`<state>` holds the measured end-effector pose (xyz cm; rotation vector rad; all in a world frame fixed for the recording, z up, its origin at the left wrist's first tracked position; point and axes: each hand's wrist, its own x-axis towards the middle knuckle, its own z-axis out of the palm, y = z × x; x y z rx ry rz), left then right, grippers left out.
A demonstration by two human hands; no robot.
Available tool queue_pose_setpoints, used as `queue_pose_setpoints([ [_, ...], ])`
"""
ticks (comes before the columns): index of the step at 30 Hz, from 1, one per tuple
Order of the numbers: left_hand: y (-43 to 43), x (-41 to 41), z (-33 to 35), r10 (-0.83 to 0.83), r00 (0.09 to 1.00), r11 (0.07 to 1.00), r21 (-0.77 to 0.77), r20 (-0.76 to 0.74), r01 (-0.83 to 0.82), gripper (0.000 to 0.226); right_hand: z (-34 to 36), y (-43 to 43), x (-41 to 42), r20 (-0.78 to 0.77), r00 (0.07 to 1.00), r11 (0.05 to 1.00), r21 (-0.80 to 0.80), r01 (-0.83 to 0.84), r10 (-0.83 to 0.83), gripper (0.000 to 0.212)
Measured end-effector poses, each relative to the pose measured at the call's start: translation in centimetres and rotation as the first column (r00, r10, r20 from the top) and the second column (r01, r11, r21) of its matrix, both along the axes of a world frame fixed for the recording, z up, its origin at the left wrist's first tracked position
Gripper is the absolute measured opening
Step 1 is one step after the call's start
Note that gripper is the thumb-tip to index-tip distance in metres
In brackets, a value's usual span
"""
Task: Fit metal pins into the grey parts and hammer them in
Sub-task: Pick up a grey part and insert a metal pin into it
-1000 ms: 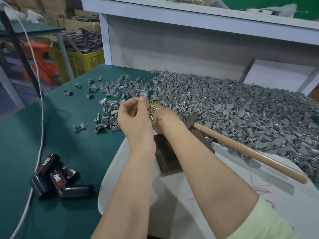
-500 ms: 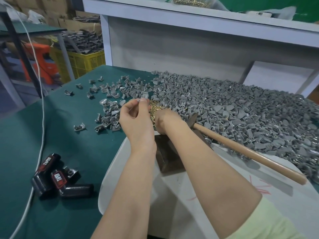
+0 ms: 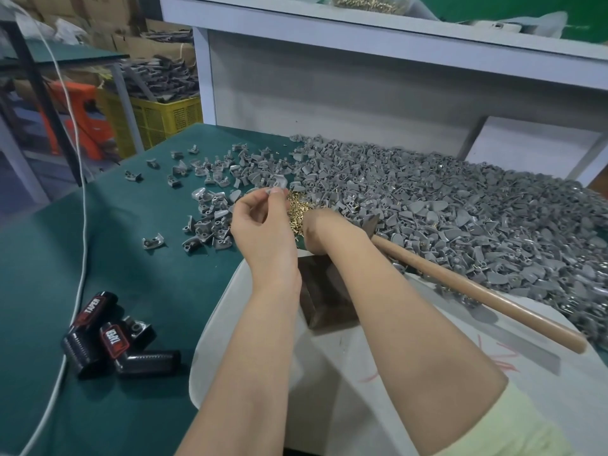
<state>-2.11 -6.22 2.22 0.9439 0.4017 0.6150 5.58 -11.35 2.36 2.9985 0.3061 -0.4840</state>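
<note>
Fingers (image 3: pixel 255 199) of the left hand (image 3: pixel 263 235) are curled in, thumb and fingertips pinched together on one small grey part (image 3: pixel 274 190), held up just above the green counter (image 3: pixel 98 258). Right beside it the right hand (image 3: pixel 324 233) is turned knuckles-up, reaching down into a little heap of brass pins (image 3: pixel 297 209). Its fingers are tucked out of sight behind the hand, so I cannot tell whether they are apart or closed on anything. Just under both wrists stands a dark block (image 3: pixel 325 302), set on a pale board (image 3: pixel 362 390) that lies on the counter. A hammer (image 3: pixel 477 291) lies to the right, untouched by either hand, its head near the right wrist and its wooden handle slanting out across the board. Behind and to the right spreads a big heap of grey parts (image 3: pixel 460 218), and a looser scatter of parts (image 3: pixel 210 225) lies to the left of the hands. Near the counter's front left are black tape dispensers (image 3: pixel 115 340) with red labels, and a white cable (image 3: pixel 79 225) trails past them. A yellow crate (image 3: pixel 158 116) sits beyond the counter, and a white shelf (image 3: pixel 394 31) runs across the back.
</note>
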Motion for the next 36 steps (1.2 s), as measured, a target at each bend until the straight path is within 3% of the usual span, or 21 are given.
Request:
queue_pose_setpoints([
  [7,-0.1,0.0,0.0,-0.011,1.0,1.0,0.01,-0.011,0.011,0.011,0.4,-0.3,-0.2,-0.024,1.0,0.999,-0.05,-0.008,0.007,0.033],
  [11,-0.1,0.2,-0.3,-0.055,0.998,0.997,0.052,-0.012,0.056,0.011,0.2,-0.8,-0.2,0.061,0.998,0.993,0.121,-0.008,0.001,0.031],
  [15,-0.5,0.4,-0.9,-0.195,0.98,0.94,0.276,-0.046,0.2,0.013,0.9,-2.5,-0.1,0.165,0.978,0.927,0.37,0.06,-0.129,0.02],
  [21,-1.5,0.2,-1.4,-0.336,0.927,0.697,0.617,-0.169,0.366,0.009,1.7,-7.3,-2.4,0.143,0.936,0.658,0.745,0.113,-0.322,0.021],
  [26,-2.3,-0.2,-1.4,-0.376,0.896,0.546,0.726,-0.236,0.419,0.015,1.1,-10.9,-5.4,-0.094,0.918,0.272,0.939,0.211,-0.384,0.02],
  [28,-2.6,-0.4,-1.2,-0.396,0.884,0.517,0.735,-0.248,0.438,0.018,0.9,-11.5,-6.8,-0.1,0.923,0.146,0.975,0.165,-0.371,0.022],
  [30,-3.0,-0.6,-1.0,-0.442,0.864,0.526,0.711,-0.241,0.467,0.017,0.4,-11.5,-7.8,-0.061,0.921,0.087,0.991,0.102,-0.386,0.024],
  [33,-3.3,-1.0,-0.8,-0.497,0.84,0.525,0.695,-0.219,0.492,0.015,-0.6,-11.3,-8.4,-0.011,0.902,0.081,0.995,0.051,-0.432,0.022],
  [36,-3.2,-1.0,-1.1,-0.425,0.873,0.426,0.798,-0.238,0.425,0.013,-1.3,-11.3,-8.3,0.004,0.878,0.036,0.999,0.015,-0.479,0.017],
])
